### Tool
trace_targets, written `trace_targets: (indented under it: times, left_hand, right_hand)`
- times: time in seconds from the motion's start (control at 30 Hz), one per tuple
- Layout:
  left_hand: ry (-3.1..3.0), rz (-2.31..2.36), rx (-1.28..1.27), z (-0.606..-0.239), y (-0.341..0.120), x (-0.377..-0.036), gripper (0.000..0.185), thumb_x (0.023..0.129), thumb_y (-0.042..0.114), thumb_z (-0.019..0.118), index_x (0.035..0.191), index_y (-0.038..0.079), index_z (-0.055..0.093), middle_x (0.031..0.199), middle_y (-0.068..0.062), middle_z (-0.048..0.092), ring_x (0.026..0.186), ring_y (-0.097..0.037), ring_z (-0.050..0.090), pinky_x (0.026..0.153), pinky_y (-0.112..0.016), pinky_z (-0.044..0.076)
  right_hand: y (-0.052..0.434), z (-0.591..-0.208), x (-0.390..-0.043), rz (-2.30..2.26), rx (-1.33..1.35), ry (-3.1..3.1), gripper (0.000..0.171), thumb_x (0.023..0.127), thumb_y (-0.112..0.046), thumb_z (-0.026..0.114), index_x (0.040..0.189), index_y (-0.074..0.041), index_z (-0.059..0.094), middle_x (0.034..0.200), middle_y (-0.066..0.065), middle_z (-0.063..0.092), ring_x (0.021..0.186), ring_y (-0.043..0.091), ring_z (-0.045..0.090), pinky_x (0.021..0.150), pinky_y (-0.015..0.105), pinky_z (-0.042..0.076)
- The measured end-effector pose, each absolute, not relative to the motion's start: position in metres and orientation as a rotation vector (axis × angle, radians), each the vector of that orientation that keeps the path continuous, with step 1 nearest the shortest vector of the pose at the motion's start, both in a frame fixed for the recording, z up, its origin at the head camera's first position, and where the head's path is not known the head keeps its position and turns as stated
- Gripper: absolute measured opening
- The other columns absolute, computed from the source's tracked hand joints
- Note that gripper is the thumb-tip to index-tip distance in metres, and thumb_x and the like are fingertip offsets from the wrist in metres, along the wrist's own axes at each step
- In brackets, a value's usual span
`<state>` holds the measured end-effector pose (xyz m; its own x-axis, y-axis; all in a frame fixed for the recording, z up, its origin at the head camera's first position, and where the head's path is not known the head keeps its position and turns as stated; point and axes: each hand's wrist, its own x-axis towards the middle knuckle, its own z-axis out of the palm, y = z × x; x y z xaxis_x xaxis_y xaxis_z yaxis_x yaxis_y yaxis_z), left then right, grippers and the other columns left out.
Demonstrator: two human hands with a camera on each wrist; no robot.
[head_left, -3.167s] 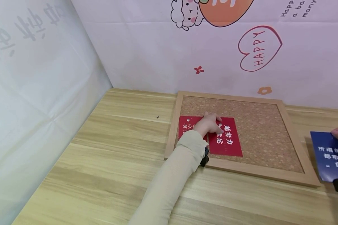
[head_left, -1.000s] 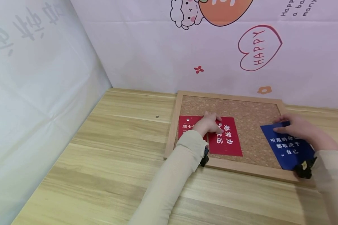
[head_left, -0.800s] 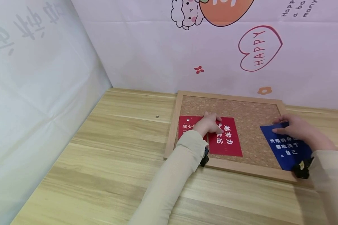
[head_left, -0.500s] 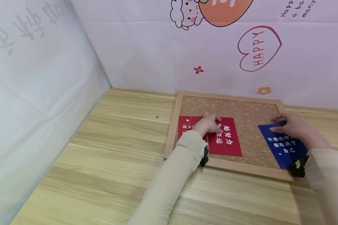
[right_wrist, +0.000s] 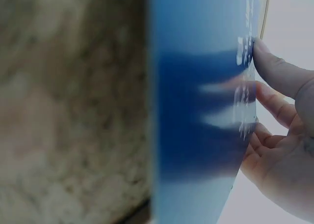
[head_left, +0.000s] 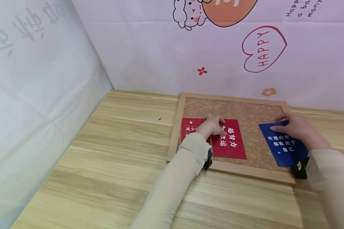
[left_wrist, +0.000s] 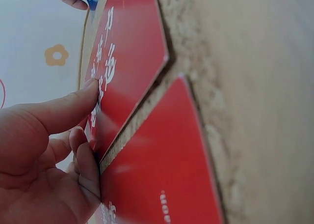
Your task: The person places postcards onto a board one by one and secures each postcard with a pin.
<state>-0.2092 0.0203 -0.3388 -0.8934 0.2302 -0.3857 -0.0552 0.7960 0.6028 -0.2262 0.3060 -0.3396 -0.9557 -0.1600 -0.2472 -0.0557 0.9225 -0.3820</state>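
My right hand (head_left: 299, 128) pinches a blue card (head_left: 283, 152) with white characters by its upper edge, thumb on the printed face. The card is over the right part of a wood-framed cork board (head_left: 253, 136); whether its lower edge touches the cork I cannot tell. On the board's left part lie two red cards, the left red card (left_wrist: 157, 155) and the right red card (head_left: 229, 151), with a narrow gap between them. My left hand (head_left: 213, 124) rests on them near their upper edges, its thumb touching the right red card. Silver thumbtacks show on the left card (head_left: 190, 122) and beside my left thumb.
A small loose metal tack (head_left: 160, 119) lies on the wooden table (head_left: 103, 171), left of the board. Behind the board hangs a white printed cloth (head_left: 223, 57), and another pale cloth (head_left: 51, 82) hangs at the left.
My right hand has brought the blue card from beyond the board's right edge to the left, over the cork, and shifted it slightly further left lately. My left hand has stayed put.
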Motion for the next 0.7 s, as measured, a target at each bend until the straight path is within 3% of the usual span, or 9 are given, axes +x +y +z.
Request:
trace_targets:
  times: [0.7]
  left_hand:
    - [2.532, 0.884, 0.124, -0.3366, 0.0195, -0.2071, 0.041, 0.089, 0.026, 0.067, 0.128, 0.022, 0.057, 0.141, -0.006, 0.033, 0.121, -0.018, 0.04, 0.091, -0.027, 0.042]
  right_hand:
    - [0.301, -0.3378, -0.2258, -0.421, -0.232, 2.852, 0.064, 0.089, -0.037, 0.063, 0.124, 0.013, 0.047, 0.123, 0.049, 0.04, 0.104, 0.056, 0.044, 0.086, 0.063, 0.038]
